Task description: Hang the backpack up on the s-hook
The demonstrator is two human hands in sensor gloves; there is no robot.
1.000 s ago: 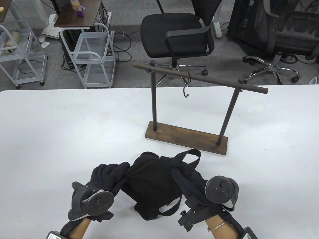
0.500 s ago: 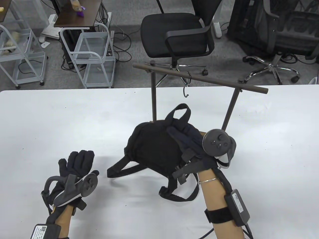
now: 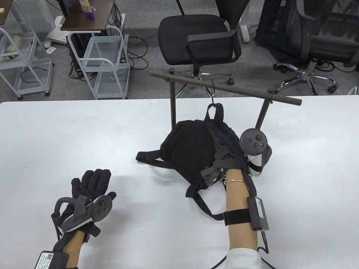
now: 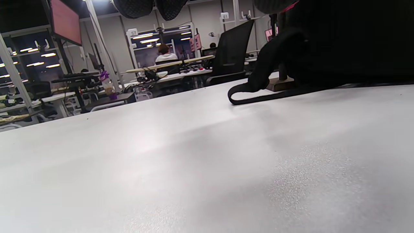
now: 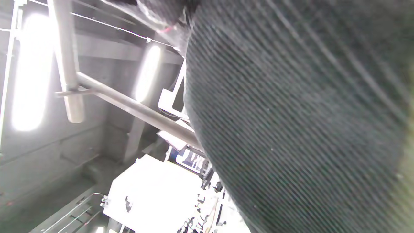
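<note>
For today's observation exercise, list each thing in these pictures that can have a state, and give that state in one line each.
backpack: lifted at the rack, top loop at the hook's lower bend.
s-hook: hanging from the rack's bar.
right hand: grips the backpack's upper side.
left hand: fingers spread, holding nothing, low over the table.
shoulder strap: trailing loose toward the table.
rack: standing upright.
</note>
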